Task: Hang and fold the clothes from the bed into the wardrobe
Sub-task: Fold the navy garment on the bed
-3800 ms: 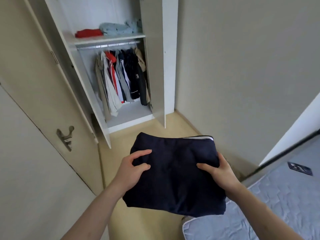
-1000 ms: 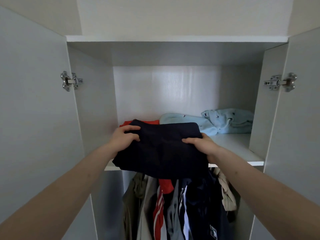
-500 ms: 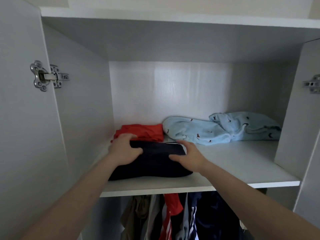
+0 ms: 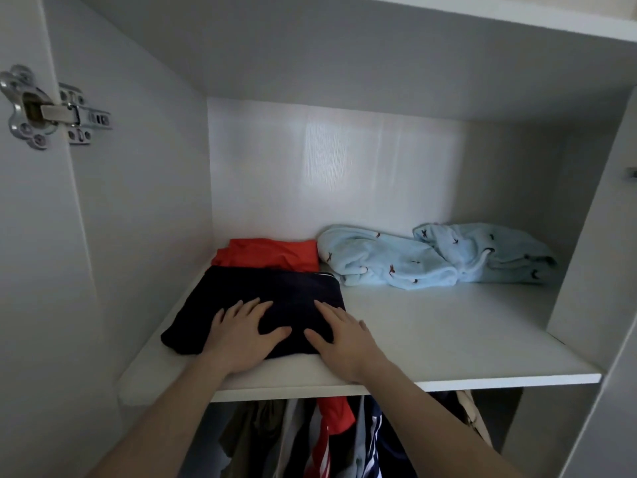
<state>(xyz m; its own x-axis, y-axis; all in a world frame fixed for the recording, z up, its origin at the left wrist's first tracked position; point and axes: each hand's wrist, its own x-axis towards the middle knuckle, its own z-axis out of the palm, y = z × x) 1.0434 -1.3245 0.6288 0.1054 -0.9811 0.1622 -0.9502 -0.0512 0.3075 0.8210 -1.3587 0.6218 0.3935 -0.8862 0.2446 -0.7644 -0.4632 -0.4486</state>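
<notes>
A folded dark navy garment lies flat on the white wardrobe shelf, at its left front. My left hand presses on its near edge with fingers spread and straight. My right hand rests flat on its right front corner, fingers straight too. Behind the navy garment lies a folded red garment, touching its far edge.
Two light blue patterned fleece pieces lie at the back right of the shelf. Several hung clothes show below the shelf. The open left door carries a metal hinge. The right side panel bounds the shelf.
The navy garment went from held in the air onto the shelf. Since half a second ago both hands have flattened on it and it has slid further back toward the red garment.
</notes>
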